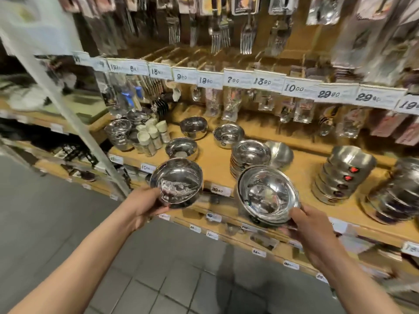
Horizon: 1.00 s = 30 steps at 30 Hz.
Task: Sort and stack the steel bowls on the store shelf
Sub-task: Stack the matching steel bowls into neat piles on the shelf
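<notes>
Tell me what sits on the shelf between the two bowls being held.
In the head view, nothing stands between the left bowl and the right bowl: only bare shelf and a price tag on its edge.

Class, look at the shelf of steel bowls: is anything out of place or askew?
Yes. One bowl lies tipped on its side against the stack mid-shelf, and single bowls sit scattered rather than stacked. Each hand, left and right, holds another loose bowl.
</notes>
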Each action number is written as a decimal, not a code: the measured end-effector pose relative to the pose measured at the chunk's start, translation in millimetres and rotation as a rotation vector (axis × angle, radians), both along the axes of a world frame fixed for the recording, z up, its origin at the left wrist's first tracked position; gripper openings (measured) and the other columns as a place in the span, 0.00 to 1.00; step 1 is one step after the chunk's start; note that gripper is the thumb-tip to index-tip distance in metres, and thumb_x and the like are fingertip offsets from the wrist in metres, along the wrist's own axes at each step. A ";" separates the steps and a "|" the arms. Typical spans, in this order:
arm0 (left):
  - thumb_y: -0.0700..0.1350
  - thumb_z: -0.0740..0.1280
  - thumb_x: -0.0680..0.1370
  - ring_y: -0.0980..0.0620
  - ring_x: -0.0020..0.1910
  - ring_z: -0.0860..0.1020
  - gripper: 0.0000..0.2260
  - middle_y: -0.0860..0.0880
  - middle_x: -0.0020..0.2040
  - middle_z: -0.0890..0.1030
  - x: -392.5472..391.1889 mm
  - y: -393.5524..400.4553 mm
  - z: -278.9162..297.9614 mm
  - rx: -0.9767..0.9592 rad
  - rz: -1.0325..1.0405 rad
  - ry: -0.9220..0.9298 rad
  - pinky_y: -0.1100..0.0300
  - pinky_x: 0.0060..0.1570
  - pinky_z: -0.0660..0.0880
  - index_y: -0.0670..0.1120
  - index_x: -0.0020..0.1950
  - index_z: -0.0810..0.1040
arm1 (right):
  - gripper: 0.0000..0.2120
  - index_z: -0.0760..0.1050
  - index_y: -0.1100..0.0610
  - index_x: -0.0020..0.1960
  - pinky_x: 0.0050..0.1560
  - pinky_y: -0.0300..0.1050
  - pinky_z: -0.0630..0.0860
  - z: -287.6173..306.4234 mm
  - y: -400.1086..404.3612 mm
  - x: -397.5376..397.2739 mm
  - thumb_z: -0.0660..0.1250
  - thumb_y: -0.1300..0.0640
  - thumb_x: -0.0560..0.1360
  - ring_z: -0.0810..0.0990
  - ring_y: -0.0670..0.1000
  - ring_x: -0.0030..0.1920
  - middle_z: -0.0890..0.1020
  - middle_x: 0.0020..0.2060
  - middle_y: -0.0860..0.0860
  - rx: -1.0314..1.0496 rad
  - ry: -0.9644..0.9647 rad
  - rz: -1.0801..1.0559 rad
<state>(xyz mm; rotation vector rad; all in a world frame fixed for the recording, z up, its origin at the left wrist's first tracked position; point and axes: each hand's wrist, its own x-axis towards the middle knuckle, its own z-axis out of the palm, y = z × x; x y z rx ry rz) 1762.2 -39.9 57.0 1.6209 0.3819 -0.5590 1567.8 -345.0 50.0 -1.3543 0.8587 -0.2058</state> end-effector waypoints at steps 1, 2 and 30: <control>0.33 0.65 0.79 0.50 0.29 0.84 0.09 0.38 0.38 0.85 4.4 2.6 -3.4 0.007 0.019 0.001 0.61 0.29 0.82 0.30 0.55 0.79 | 0.09 0.81 0.63 0.52 0.30 0.43 0.81 -2.3 5.0 3.9 0.63 0.68 0.78 0.87 0.50 0.34 0.88 0.40 0.56 -0.008 0.017 0.010; 0.33 0.65 0.79 0.49 0.29 0.83 0.09 0.37 0.40 0.85 8.7 3.3 -6.7 0.008 0.028 0.006 0.61 0.29 0.82 0.30 0.55 0.79 | 0.10 0.81 0.62 0.53 0.33 0.45 0.82 -3.9 8.4 7.8 0.62 0.68 0.78 0.88 0.52 0.37 0.88 0.42 0.57 -0.013 0.031 0.016; 0.31 0.61 0.81 0.38 0.45 0.81 0.10 0.32 0.55 0.78 202.7 -87.4 -12.1 0.042 -0.079 0.103 0.57 0.30 0.81 0.31 0.61 0.72 | 0.12 0.83 0.55 0.58 0.38 0.45 0.85 28.7 -52.7 158.5 0.65 0.64 0.80 0.88 0.53 0.47 0.88 0.48 0.53 0.033 -0.092 -0.077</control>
